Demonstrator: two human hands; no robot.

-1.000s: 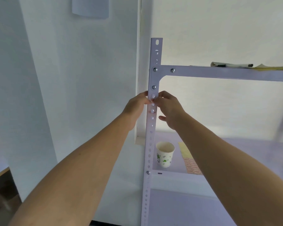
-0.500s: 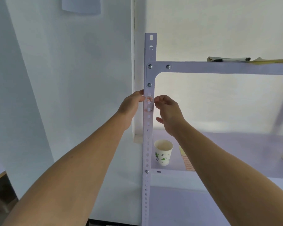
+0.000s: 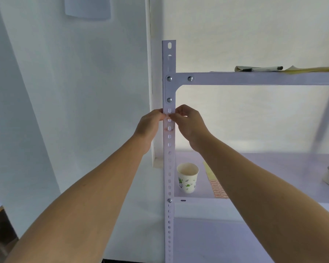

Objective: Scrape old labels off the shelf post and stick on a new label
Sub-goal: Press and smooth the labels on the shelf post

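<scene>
White steel shelf post (image 3: 169,168), one small red-printed label (image 3: 168,116) on its front, our two hands meeting there.
We count one post with four screws showing, three round the upper shelf (image 3: 254,78) joint and one lower down. The label sits on the post just below the third screw. Our left hand (image 3: 150,123) grips the post's left edge with curled fingers, thumb against the label. Our right hand (image 3: 188,120) pinches at the label's right end with bent fingertips. On the lower shelf, right of the post, stand one paper cup (image 3: 187,177) and one label sheet (image 3: 216,186), partly hidden by our right forearm. One pen (image 3: 262,68) lies on the upper shelf. Half a second ago our right fingertips sat just off the post's right edge with the label in plain sight; now they cover most of it.
</scene>
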